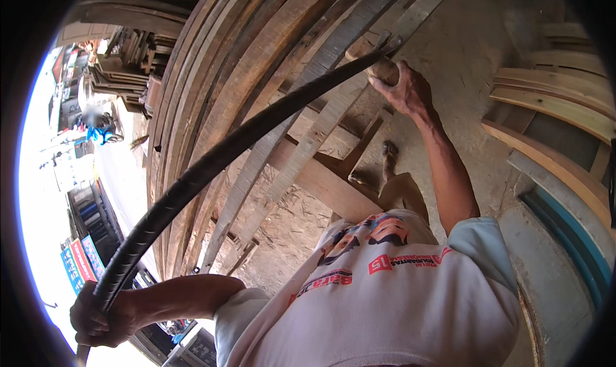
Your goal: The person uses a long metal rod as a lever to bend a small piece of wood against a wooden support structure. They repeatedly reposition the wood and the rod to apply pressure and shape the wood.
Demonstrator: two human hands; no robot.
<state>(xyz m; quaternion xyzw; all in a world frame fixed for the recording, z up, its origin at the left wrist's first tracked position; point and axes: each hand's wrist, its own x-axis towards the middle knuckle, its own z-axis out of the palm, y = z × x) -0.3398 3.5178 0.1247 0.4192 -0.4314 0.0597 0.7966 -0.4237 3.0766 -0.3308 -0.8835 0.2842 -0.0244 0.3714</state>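
Note:
My left hand [102, 315] is closed round the lower end of a long, curved black bar [224, 142] with ridged markings, which runs diagonally up across a wooden rack to the upper right. My right hand [401, 88] grips a short wooden block [361, 51] at the bar's upper end, where a small grey piece sticks up, too small to make out. Beneath the bar, long weathered planks [301, 152] and a wide pale crosspiece [321, 190] form part of the rack.
Long curved boards [192, 72] lie along the rack on my left, with stacked timber [122, 78] beyond and a bright street with signboards [80, 264] outside. Pale boards [545, 136] and a teal strip [564, 238] stand at the right. My feet are on a concrete floor [449, 162].

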